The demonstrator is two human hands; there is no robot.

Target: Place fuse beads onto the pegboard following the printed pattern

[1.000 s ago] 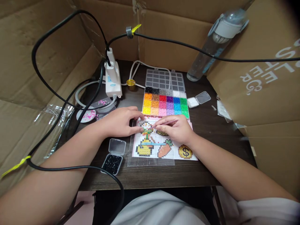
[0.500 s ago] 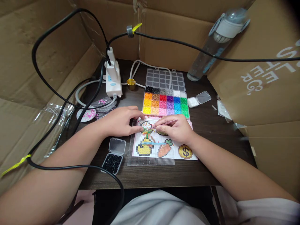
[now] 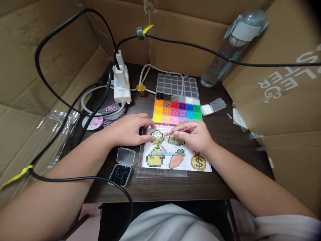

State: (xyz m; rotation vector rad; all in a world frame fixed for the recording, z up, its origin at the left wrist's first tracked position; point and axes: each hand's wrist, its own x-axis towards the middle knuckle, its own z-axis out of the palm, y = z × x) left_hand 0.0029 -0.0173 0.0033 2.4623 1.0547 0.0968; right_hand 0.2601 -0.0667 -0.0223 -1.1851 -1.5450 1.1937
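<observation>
My right hand (image 3: 197,136) is closed around thin pinkish tweezers (image 3: 184,130), their tips pointing left over the upper left of a clear pegboard (image 3: 162,173). Under the board lies a white pattern sheet (image 3: 189,152) with pixel pictures, among them a carrot (image 3: 176,160) and a money bag (image 3: 198,162). Small coloured beads (image 3: 157,142) sit around the upper left picture, close to the tweezer tips. My left hand (image 3: 136,129) rests at the board's left edge, thumb and forefinger apart, holding nothing. Whether the tips grip a bead is too small to tell.
Behind the board stands a sorted bead box (image 3: 178,110) with its lid open. Small cases hold black beads (image 3: 120,174) and white beads (image 3: 207,109). A power strip (image 3: 122,87), looping black cable (image 3: 72,179), gold cup (image 3: 140,89) and water bottle (image 3: 225,53) surround the work.
My right hand and the tweezers have shifted slightly right, uncovering more of the green and gold picture. My left hand stays in place.
</observation>
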